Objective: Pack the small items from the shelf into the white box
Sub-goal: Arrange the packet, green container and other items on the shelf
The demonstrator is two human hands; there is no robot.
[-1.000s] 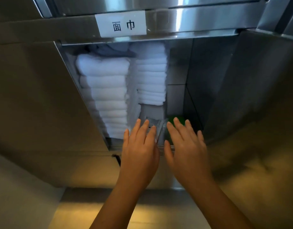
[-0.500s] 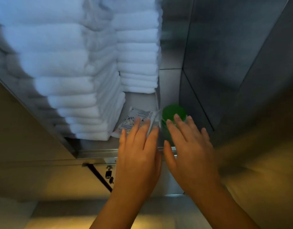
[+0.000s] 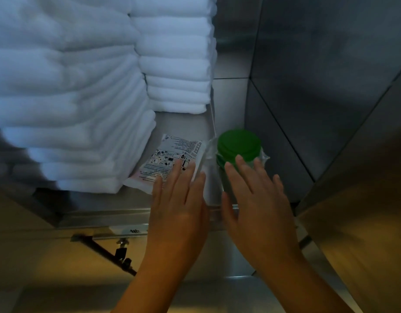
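Left grip (image 3: pixel 178 199) lies flat on a printed packet (image 3: pixel 170 158) by stacked towels (image 3: pixel 82 86); right grip (image 3: pixel 256 199), fingers straight, is at wrapped green lids (image 3: pixel 239 143).

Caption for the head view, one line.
Open left hand on a printed packet, open right hand at a green wrapped item, beside stacked white towels on a steel shelf.

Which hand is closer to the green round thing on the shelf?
The right hand. Its fingertips reach the front of the green round thing, while the left hand lies over the printed packet, off to the green thing's left.
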